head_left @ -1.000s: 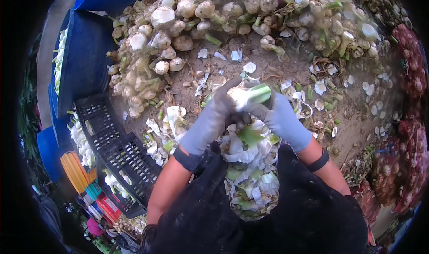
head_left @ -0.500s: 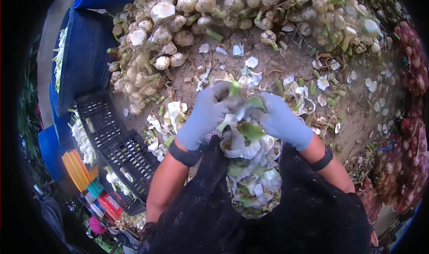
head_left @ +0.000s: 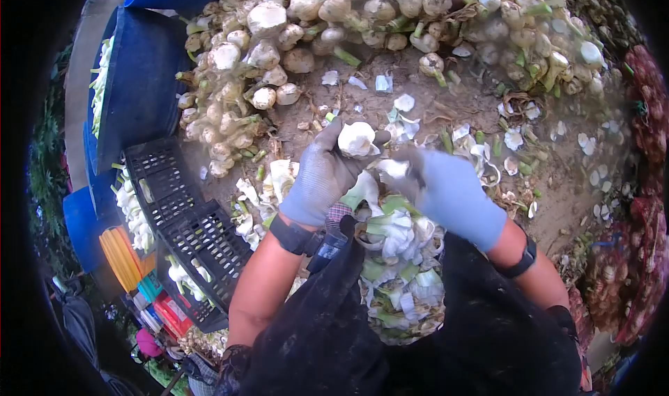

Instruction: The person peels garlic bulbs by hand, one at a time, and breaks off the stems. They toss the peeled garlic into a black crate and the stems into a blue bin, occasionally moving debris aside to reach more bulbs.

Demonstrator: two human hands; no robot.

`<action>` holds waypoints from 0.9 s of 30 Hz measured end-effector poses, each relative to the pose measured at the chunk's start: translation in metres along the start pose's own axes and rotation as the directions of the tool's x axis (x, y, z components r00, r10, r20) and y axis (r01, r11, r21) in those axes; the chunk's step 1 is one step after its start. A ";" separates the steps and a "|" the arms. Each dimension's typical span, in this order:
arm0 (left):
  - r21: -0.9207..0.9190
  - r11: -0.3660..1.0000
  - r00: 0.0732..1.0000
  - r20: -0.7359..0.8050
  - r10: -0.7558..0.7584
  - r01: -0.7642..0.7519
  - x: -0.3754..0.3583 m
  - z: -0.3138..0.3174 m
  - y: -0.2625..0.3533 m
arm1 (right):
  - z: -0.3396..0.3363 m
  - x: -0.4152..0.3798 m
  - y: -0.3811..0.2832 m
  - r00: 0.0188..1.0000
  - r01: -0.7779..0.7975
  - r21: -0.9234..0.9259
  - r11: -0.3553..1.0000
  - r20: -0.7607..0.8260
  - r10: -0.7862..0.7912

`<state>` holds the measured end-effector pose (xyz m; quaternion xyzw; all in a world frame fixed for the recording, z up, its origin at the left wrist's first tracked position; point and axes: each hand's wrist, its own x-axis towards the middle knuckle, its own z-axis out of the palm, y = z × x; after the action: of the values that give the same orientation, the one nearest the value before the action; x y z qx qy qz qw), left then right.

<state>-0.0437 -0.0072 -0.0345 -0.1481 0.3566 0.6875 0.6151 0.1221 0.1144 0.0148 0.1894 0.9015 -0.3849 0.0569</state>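
My left hand [head_left: 322,176], in a grey-blue glove with dark fingertips, is closed around a garlic bulb [head_left: 357,140]. The bulb shows a clean white surface turned up towards me. Close by on the right, my right hand [head_left: 446,187], gloved alike, is blurred by motion. Its fingers are bent together around a whitish piece of garlic skin [head_left: 394,169], just below the bulb. Under both hands, a heap of stripped garlic skins [head_left: 401,284] lies between my legs, white and green.
A large pile of untrimmed garlic [head_left: 300,20] lies ahead. On the left stand a black slatted crate [head_left: 164,187] and a blue container [head_left: 136,68], with white garlic beside them. Red mesh sacks [head_left: 644,250] line the right side. Loose skins [head_left: 512,138] litter the ground.
The bulb has turned so its white surface now shows in my left hand. My right hand has shifted slightly right and lower, and loose skin has dropped onto the heap.
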 end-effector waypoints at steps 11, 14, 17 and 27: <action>0.177 0.959 0.926 -0.269 0.263 -0.221 0.008 0.024 0.032 | 0.003 -0.003 -0.006 0.936 -0.066 0.679 0.731 0.295 -0.190; 0.633 0.374 0.693 0.380 0.613 -0.678 -0.018 0.060 0.162 | 0.011 0.006 0.028 0.995 0.103 0.183 0.978 -0.004 -0.105; -0.174 0.871 0.684 0.557 0.471 -0.459 -0.039 0.120 0.184 | -0.003 0.044 0.070 0.899 -0.160 -0.239 0.958 -0.437 0.041; 0.800 -0.297 0.709 0.600 0.371 -0.522 0.017 0.034 -0.005 | -0.007 0.045 0.052 0.950 -0.087 0.779 0.621 -0.123 0.287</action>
<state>-0.0343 0.0277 -0.0229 0.5213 0.7226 0.3928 0.2278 0.1004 0.1657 -0.0265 0.3330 0.6290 -0.6959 -0.0958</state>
